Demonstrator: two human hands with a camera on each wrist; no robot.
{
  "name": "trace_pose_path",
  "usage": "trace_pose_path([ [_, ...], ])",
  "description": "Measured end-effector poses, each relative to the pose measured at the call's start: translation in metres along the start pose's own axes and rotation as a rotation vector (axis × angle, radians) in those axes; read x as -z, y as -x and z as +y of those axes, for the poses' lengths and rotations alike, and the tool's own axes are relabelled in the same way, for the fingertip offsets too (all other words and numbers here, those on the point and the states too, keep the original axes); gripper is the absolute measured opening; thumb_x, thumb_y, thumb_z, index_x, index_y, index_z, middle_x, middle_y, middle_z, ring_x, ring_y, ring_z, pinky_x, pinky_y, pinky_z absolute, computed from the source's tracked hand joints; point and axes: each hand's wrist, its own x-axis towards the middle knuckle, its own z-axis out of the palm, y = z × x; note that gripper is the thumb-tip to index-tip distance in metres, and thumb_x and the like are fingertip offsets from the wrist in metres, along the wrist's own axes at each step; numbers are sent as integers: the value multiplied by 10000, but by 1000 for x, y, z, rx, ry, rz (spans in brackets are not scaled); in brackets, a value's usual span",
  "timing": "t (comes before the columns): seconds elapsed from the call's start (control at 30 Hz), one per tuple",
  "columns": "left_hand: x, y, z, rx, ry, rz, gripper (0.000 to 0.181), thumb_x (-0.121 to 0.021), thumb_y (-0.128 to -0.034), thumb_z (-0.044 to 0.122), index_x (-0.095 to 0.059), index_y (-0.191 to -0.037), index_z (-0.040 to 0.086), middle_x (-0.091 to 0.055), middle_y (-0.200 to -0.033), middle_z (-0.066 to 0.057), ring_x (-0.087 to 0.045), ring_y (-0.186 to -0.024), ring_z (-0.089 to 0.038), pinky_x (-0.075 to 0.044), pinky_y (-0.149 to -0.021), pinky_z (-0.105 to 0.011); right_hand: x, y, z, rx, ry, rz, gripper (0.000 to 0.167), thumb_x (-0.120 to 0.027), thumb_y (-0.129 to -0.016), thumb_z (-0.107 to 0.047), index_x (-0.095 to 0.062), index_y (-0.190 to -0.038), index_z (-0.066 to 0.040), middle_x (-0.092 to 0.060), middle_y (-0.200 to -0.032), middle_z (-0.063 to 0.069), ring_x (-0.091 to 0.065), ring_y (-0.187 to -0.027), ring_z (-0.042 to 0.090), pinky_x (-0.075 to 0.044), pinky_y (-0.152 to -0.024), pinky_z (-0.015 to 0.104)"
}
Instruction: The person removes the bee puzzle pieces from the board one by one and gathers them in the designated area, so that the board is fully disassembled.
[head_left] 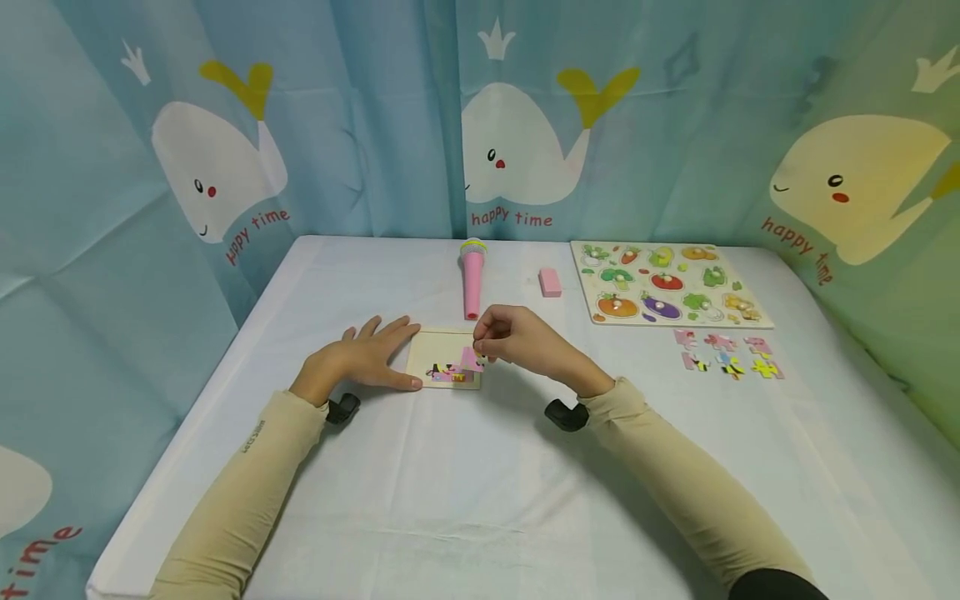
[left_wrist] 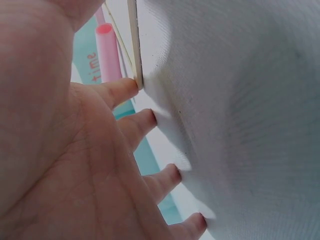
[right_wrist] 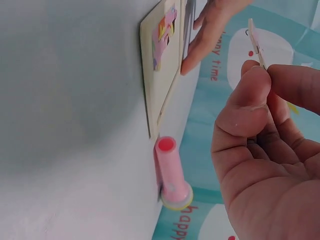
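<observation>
A pale wooden puzzle tray (head_left: 431, 346) lies on the white table, with several joined pink pieces (head_left: 448, 374) along its near part. The left hand (head_left: 365, 358) rests spread at the tray's left side, thumb at the near corner and index finger at the far corner. Above the tray's right part, the right hand (head_left: 525, 340) pinches a pink puzzle piece (head_left: 471, 360) between thumb and index finger. From the right wrist view, that piece (right_wrist: 255, 40) is seen nearly edge-on, raised off the tray (right_wrist: 166, 82).
A pink toy microphone (head_left: 472, 279) lies beyond the tray, with a pink block (head_left: 550, 282) to its right. A vegetable puzzle board (head_left: 678, 318) is at the far right. Several loose puzzle pieces (head_left: 731, 364) lie in front of that board. Whale-print curtains (head_left: 405, 125) surround the table.
</observation>
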Motion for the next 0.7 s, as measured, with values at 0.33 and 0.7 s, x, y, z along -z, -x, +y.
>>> trace_pose_path([
  [0.33,-1,1,1,-4,-3,5,1078,-755,-919,603,-209,-1726,140,-88,-1793,-135,4,-1608,-504,-19,-1224,-748,12,19,3,-8,15,42,87,-704,-1005,-63,-671,-1055,2,-703,-900,126,-638,-868,436,-505,-672,316],
  [0.7,-1,0,0,1,-13,9,1080,-753,-917,606,-210,-1726,141,-91,-1792,-134,-2,-1607,-505,-30,-1226,-745,33,43,10,-59,40,90,105,-711,-1013,-83,-685,-1062,7,-726,-922,113,-660,-873,420,-527,-688,362],
])
